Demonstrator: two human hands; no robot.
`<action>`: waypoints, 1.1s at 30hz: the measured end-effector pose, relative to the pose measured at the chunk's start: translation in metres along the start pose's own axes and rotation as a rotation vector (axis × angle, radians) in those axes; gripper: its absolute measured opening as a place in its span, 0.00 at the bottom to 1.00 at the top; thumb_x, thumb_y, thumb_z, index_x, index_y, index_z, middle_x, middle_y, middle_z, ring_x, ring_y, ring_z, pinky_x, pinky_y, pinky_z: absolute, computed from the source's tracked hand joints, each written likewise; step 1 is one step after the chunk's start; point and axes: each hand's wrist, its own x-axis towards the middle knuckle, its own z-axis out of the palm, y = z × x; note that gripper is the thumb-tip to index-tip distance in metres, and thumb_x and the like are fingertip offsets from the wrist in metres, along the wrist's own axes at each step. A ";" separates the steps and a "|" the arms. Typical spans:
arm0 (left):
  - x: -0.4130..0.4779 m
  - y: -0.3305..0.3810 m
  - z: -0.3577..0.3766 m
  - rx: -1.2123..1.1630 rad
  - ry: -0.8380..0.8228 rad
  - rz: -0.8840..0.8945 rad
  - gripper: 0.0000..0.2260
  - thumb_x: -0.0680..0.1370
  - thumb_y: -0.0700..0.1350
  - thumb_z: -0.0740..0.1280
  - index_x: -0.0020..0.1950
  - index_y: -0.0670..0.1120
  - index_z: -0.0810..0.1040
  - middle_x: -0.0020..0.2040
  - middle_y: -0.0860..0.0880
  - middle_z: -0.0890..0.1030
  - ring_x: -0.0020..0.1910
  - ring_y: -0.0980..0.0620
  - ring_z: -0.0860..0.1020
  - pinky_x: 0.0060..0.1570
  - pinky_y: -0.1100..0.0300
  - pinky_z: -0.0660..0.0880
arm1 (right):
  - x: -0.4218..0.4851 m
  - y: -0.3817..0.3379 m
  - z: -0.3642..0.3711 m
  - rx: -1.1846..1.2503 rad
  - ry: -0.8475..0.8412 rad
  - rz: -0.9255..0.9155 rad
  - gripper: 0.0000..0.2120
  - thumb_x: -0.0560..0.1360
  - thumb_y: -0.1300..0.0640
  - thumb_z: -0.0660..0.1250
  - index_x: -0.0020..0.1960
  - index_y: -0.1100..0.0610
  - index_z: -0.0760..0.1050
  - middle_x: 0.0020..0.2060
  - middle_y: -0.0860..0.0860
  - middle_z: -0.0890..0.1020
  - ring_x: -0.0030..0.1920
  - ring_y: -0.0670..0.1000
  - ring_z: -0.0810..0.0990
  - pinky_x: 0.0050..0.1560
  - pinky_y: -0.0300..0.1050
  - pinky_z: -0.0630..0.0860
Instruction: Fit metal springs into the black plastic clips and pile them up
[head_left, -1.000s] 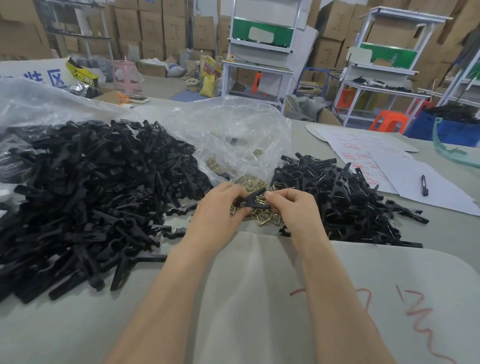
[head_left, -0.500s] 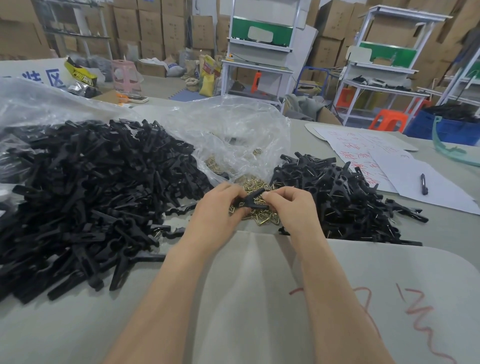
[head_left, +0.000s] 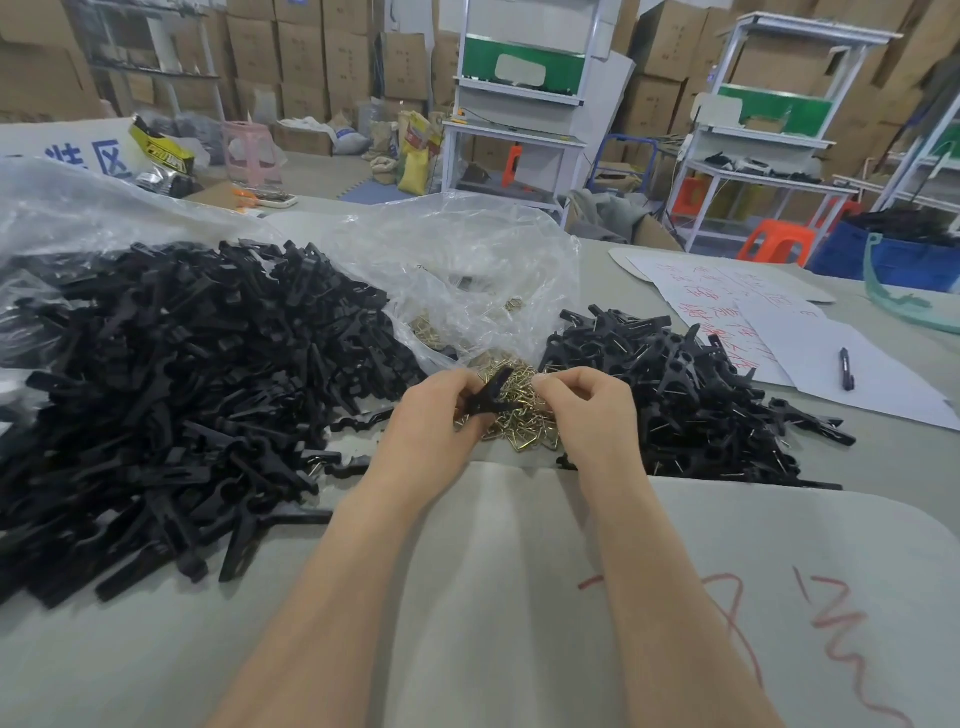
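Both forearms reach forward from the bottom of the view and draw in toward each other over the grey table (head_left: 130, 649), wrists raised just above a white sheet (head_left: 519, 571) marked with red strokes.

The left hand (head_left: 441, 415) is turned palm inward, its fingers curled round a black plastic clip (head_left: 491, 397). It grips the clip's lower part, so that the upper leg sticks up and to the right past the thumb.

The right hand (head_left: 587, 410) sits just beside it, knuckles up, all fingers curled. Thumb and forefinger tips are drawn together close to the clip's raised end. Whether a spring lies pinched between them is too small to tell.

The held clip hangs directly above a small heap of brass-coloured metal springs (head_left: 524, 434), which spills from the mouth of a clear plastic bag (head_left: 467, 270).

To the left spreads a large pile of loose black clip parts (head_left: 182, 389). To the right, just beside the right hand, lies a smaller pile of clips with wire showing in them (head_left: 685, 395).

Further right, a pen (head_left: 847, 369) rests on white papers (head_left: 883, 384) bearing red writing.
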 end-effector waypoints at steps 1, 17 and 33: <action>0.000 0.000 0.000 0.002 -0.005 0.001 0.08 0.73 0.39 0.71 0.50 0.48 0.78 0.46 0.52 0.81 0.46 0.52 0.78 0.54 0.51 0.76 | -0.001 0.000 0.001 -0.011 -0.006 -0.013 0.07 0.71 0.56 0.71 0.34 0.52 0.79 0.27 0.43 0.80 0.30 0.38 0.75 0.39 0.35 0.70; -0.002 0.003 -0.004 0.112 -0.010 0.109 0.08 0.73 0.38 0.71 0.50 0.47 0.80 0.42 0.56 0.75 0.45 0.53 0.75 0.52 0.51 0.74 | -0.004 -0.002 0.005 -0.139 -0.048 -0.066 0.06 0.72 0.56 0.70 0.36 0.50 0.80 0.31 0.47 0.82 0.34 0.44 0.77 0.41 0.39 0.72; -0.002 0.008 -0.004 0.148 -0.009 0.170 0.09 0.74 0.44 0.72 0.54 0.47 0.81 0.43 0.55 0.74 0.43 0.54 0.74 0.51 0.51 0.74 | -0.003 -0.003 -0.001 -0.058 -0.081 0.073 0.07 0.73 0.57 0.71 0.36 0.57 0.79 0.29 0.47 0.76 0.32 0.45 0.71 0.36 0.39 0.68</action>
